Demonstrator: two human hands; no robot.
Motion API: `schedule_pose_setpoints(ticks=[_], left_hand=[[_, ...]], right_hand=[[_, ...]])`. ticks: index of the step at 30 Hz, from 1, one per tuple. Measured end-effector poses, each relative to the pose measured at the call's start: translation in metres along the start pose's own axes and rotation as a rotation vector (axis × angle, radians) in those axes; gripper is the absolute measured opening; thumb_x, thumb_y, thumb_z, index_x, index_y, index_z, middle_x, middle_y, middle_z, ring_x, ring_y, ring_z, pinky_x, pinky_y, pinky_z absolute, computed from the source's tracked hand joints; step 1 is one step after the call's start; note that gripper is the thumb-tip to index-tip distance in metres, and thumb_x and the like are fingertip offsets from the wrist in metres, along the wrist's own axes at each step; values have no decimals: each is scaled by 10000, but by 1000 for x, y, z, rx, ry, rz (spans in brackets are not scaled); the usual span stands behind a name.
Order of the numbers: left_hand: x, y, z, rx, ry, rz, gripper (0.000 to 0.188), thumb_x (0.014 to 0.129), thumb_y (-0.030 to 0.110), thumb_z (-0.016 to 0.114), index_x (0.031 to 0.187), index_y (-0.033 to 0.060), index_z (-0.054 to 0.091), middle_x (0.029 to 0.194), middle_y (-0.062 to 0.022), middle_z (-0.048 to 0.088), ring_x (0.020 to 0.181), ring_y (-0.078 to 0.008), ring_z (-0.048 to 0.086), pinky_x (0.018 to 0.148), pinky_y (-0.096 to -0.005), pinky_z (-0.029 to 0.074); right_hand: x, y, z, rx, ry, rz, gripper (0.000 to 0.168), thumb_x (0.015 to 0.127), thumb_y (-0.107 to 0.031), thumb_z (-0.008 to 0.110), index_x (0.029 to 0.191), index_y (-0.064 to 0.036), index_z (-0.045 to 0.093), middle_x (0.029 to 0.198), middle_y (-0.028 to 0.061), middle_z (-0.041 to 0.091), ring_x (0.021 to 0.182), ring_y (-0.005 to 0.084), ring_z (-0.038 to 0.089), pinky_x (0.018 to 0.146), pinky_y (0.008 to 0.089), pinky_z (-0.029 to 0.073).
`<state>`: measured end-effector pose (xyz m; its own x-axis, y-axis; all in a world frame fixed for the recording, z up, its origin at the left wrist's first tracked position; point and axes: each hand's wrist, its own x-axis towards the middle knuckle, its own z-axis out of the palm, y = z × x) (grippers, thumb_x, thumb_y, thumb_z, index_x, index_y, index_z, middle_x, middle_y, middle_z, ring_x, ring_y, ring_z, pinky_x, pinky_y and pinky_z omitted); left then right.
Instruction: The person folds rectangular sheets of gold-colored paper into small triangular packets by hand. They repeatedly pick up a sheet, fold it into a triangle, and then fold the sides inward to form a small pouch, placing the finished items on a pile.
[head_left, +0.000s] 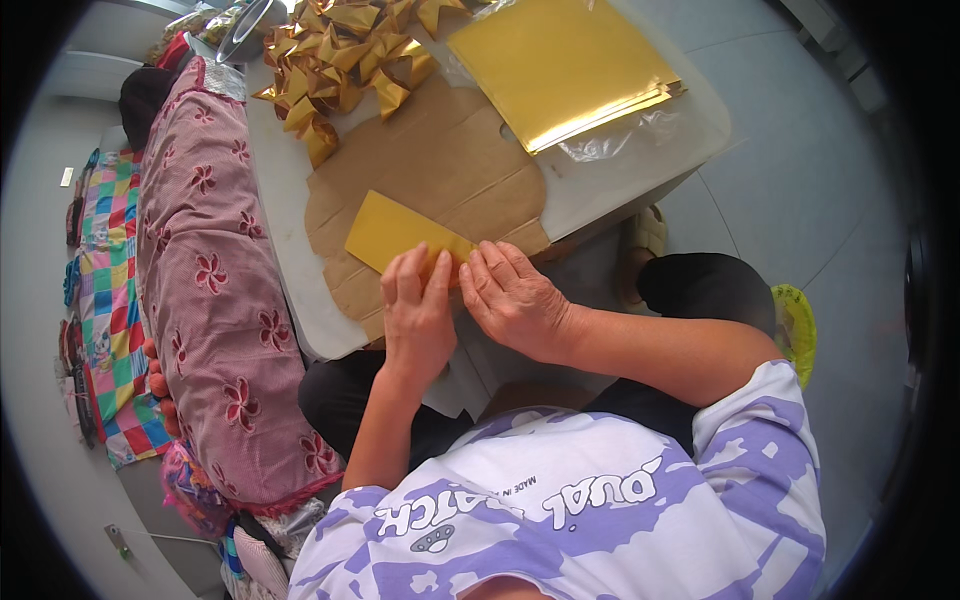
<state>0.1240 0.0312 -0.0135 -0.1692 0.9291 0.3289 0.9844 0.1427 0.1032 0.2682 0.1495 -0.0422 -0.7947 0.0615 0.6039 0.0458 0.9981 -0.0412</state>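
Observation:
A strip of gold paper, apparently folded, (397, 229) lies on a flattened piece of brown cardboard (427, 165). My left hand (420, 307) has its fingertips on the near edge of the paper. Close beside it, my right hand (517, 292) pinches the paper's right end between thumb and fingers. The fingers hide part of that end. Beyond the cardboard, a stack of square gold foil sheets (562, 67) lies on clear plastic at the right. Many folded gold paper pieces (337, 60) are heaped at the far left.
The white table's edge (637, 187) runs along the right. A pink cloth with red flowers (217, 270) covers a long piece of furniture at the left. A metal bowl (251, 30) stands at the far left. A yellow-green basket (793, 330) is on the floor at the right.

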Motion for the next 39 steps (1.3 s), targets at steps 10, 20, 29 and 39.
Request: schedule_pose_setpoints(ticks=[10,20,29,39], left_hand=[[-44,14,7,67,-126,-29,713,786,182,746,1394,-54,458,1494,-231,417,1441,-353,338,1178,-529,213],[-53,-3,-6,161,-168,-75,760,740,170,779,1383,-72,454,1502,-257,390,1438,-393,322,1166,-567,192],[-54,6,-9,-53,-39,-307,668,831,216,757,1338,-114,473,1388,-303,474,1334,-434,427,1120,-509,306],[-26,34,-28,-1854,-42,-1220,294,1025,256,537,1121,-17,592,1047,-147,672,961,-215,668,840,-351,551]], right_hand=[[0,2,1,14,28,-17,432,692,-136,623,1047,109,653,1058,276,643,1069,409,604,998,491,471],[1,8,1,21,45,-67,417,672,-127,620,1018,104,653,1045,262,655,1060,394,616,967,464,502],[-1,15,-6,18,20,-110,409,679,-141,618,1003,106,651,994,251,679,1039,382,642,909,430,530],[1,12,-8,153,67,-161,377,729,-134,640,1032,89,651,822,170,676,834,308,666,704,368,538]])
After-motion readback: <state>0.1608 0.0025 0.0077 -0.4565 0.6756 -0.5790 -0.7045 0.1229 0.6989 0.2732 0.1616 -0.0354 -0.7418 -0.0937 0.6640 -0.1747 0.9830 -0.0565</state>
